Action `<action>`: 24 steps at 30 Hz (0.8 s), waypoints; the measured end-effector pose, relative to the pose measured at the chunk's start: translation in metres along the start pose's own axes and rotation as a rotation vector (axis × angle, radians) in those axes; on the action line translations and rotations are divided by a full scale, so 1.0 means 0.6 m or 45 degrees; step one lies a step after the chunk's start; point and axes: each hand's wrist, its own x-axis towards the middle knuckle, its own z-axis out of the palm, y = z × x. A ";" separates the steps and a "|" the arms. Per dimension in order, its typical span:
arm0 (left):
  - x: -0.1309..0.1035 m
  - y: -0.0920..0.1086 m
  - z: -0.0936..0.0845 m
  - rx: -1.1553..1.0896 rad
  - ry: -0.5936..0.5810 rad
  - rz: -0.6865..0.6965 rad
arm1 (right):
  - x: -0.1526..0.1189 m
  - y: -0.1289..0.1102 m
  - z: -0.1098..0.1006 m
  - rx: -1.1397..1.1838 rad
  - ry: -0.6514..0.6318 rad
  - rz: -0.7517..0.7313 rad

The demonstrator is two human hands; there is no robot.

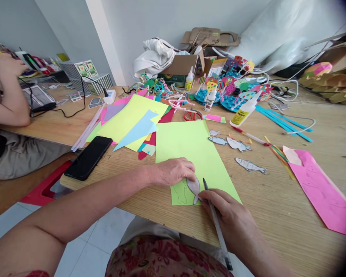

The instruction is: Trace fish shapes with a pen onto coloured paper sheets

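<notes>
A light green sheet of paper (187, 142) lies near the table's front edge. My left hand (174, 171) rests on it with curled fingers, its fingertips holding the upper end of a grey paper fish cutout (193, 188). To the left of the cutout, a pencil-thin fish outline (181, 195) is drawn on the green sheet. My right hand (232, 213) is closed around a pen (218, 227), whose tip points away from me, beside the cutout. The thumb and fingers of that hand touch the fish's tail. Several more fish cutouts (250, 165) lie to the right of the sheet.
A black phone (88, 157) and overlapping coloured papers (127, 119) lie to the left. Glue bottles (245, 109), pipe-cleaner crafts (233, 92) and blue strips (285, 121) are farther back. A pink paper piece (320, 188) lies right. Another person's arm (7, 92) rests at the left.
</notes>
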 end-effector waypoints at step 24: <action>0.008 -0.019 0.017 -0.161 0.101 0.029 | 0.070 -0.015 -0.003 0.555 -0.188 0.588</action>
